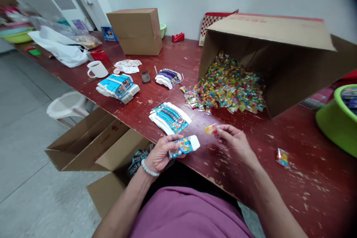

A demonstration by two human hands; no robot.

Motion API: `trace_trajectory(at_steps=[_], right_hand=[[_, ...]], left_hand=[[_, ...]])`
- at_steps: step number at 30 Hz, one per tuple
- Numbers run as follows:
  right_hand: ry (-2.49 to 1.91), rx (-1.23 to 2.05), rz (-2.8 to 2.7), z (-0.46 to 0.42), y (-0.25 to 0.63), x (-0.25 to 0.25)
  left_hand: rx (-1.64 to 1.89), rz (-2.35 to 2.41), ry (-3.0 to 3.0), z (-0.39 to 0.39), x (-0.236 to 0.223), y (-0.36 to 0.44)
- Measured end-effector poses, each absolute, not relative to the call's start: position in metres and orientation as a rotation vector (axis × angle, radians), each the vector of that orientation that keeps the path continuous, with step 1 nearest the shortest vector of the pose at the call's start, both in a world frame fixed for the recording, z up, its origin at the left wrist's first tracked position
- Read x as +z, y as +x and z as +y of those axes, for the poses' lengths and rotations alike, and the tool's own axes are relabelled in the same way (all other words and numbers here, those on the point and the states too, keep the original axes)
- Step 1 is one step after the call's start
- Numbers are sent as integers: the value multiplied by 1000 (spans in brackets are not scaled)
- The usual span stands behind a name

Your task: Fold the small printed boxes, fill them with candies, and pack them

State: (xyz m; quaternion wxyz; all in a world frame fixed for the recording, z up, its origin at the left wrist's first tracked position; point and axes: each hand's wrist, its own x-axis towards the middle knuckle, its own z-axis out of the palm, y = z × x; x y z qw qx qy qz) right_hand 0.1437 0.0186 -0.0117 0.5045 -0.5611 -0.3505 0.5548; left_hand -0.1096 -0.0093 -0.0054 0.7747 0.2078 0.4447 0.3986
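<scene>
My left hand is closed around a small blue candy box, its white end flap standing open toward the right. Between the thumb and fingers of my right hand is a wrapped candy with yellow and red in a clear wrapper, a short way right of the box. Just beyond the hands lies a fanned stack of flat blue boxes. A heap of wrapped candies spills from a large cardboard carton lying on its side. One wrapped packet lies alone to the right.
On the red table are a bundle of blue boxes, purple boxes, a white mug and a closed carton. A green basin stands right. Below the edge, an open carton holds blue boxes; a white stool stands nearby.
</scene>
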Motion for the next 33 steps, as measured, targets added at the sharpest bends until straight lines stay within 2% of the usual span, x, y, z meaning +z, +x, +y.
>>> trace_trajectory(at_steps=[6,17,33], right_hand=[[-1346,1252,-1090,-2,120,8],[-1386,1155,-1193,-11,110,17],[-1361,1309,-1091,-13,107,20]], left_hand=[[939,859,415,-18,-2,-97],[693,733,586,-36,-7,-90],[713,777,784,-31,0,-97]])
